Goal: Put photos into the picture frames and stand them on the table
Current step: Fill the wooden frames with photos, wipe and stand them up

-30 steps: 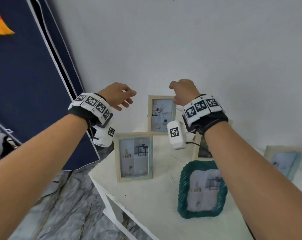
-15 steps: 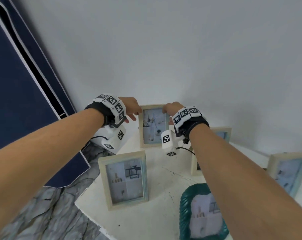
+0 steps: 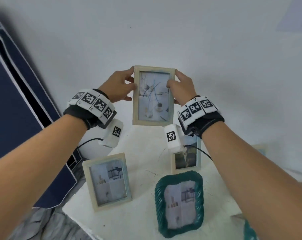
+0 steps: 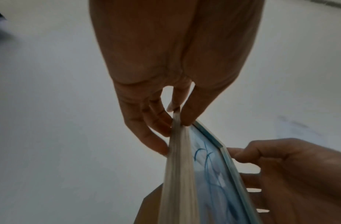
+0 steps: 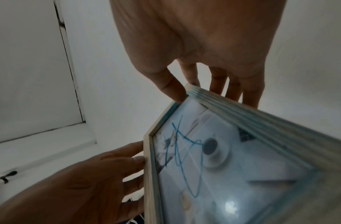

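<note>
A pale wooden picture frame [image 3: 152,96] with a photo behind glass, marked with blue scribbles, hangs upright in the air above the white table [image 3: 146,149]. My left hand [image 3: 120,85] pinches its left edge, thumb in front and fingers behind, as the left wrist view shows [image 4: 175,124]. My right hand [image 3: 178,87] grips the right edge, its thumb on the glass. The right wrist view shows the frame [image 5: 223,159] with both hands on its sides.
Standing on the table are a pale wooden frame [image 3: 108,181] at front left, a teal rope-edged frame [image 3: 180,203] at front, and another pale frame [image 3: 186,156] behind my right wrist. A dark blue panel [image 3: 17,108] stands left. The white wall is close behind.
Both hands reached the back frame, took it by its sides and lifted it off the table toward me.
</note>
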